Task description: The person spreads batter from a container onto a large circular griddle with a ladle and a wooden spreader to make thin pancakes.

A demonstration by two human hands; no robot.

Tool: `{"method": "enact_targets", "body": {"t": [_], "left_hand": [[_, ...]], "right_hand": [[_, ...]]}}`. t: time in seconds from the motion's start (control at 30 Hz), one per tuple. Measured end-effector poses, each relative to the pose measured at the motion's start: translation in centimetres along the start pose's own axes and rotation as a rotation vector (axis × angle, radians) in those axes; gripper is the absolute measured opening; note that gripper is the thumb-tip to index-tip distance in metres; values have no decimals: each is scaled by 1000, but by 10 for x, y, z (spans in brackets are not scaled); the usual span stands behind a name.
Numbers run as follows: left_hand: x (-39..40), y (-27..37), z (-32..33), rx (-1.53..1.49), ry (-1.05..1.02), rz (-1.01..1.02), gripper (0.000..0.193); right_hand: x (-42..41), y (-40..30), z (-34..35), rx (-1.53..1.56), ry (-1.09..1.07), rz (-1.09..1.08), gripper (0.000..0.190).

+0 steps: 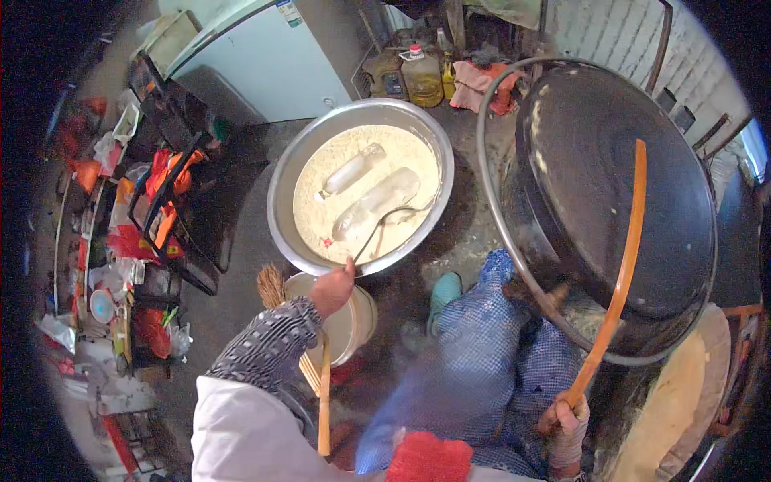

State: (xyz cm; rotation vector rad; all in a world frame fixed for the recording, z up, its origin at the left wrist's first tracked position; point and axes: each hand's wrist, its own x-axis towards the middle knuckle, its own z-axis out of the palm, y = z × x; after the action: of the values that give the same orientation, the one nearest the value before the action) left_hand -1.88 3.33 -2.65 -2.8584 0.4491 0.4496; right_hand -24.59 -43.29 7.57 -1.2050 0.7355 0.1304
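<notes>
My left hand (335,288) grips the thin handle of a metal ladle (380,227), whose bowl end rests in pale, thick batter (313,162). A wide steel basin (282,223) holds this batter. Two clear plastic bottles lie in it, a smaller bottle (355,170) and a larger bottle (379,202), both with whitish contents. On the right, my right hand (565,425) is closed around the lower end of a long, curved wooden scraper (629,259). The scraper reaches up across a large round black griddle (602,175), its surface bare apart from small pale specks.
A pale bucket (368,313) stands below the basin, beside a straw brush (271,286) and a wooden stick (325,403). Thin pale sheets (668,385) lie right of the griddle. Behind are oil jugs (421,78) and a white appliance (271,66); a black-framed chair (165,199) stands left.
</notes>
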Motion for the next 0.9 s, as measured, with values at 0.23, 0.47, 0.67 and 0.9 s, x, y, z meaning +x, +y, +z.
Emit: {"method": "enact_targets", "body": {"t": [0.23,0.47,0.67,0.9], "left_hand": [[33,35,-38,-1279,-390,-291,21],[49,87,-23,-2781,-503,-376,16],[-18,133,-33,-3158,-357,-132,24],[-74,85,-29,-2390,111,-472,8]], "right_hand": [[-7,-5,1,110,-61,-138,27],[-15,-17,2,54,-91,-92,31],[-18,-46,25,-58,-131,-17,25],[28,-45,48,-49,-223,-159,16]]}}
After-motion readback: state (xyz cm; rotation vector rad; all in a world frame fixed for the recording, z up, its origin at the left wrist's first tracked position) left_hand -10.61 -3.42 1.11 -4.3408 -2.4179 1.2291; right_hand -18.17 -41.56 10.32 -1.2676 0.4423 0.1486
